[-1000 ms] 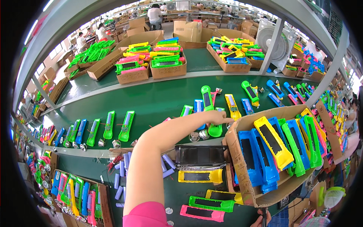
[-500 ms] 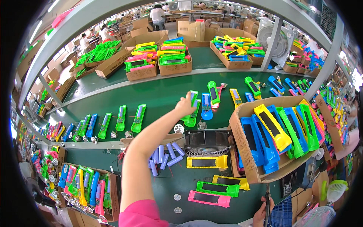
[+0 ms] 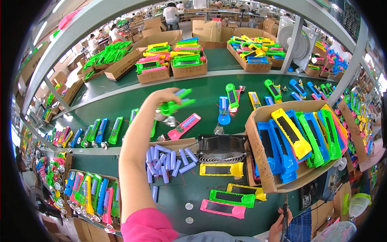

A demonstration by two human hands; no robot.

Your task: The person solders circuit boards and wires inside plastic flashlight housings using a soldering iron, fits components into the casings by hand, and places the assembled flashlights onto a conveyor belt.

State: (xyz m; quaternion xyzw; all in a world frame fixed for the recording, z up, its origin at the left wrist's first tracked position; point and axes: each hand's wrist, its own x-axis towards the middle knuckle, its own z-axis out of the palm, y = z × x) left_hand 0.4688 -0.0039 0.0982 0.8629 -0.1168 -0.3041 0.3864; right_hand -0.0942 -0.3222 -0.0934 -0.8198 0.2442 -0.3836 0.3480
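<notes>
My left hand (image 3: 166,96) is raised over the green belt with its fingers closed on green plastic housings (image 3: 173,106); motion smears them, and blue-violet cells show among them. Silvery round lamp parts (image 3: 169,121) hang just below. Beside these, a pink housing (image 3: 184,126) lies on the belt. At the bottom right, my right hand (image 3: 277,222) grips a slim dark tool (image 3: 286,218), whose kind I cannot make out. Nearest to that hand on the bench are a pink housing (image 3: 223,208), a green housing (image 3: 231,198) and a yellow housing (image 3: 252,192), each with a dark panel.
A black fan (image 3: 222,148) stands behind another yellow housing (image 3: 221,170). Blue-violet cells (image 3: 165,161) lie piled left of it. An open carton (image 3: 258,121) of housings leans at the right; another box (image 3: 121,181) stands left. A metal frame post (image 3: 292,44) rises beyond the belt.
My left hand has moved left across the belt, lifting the green housings away from their place beside the blue one. A pink housing now shows where my arm was. My right hand stays put.
</notes>
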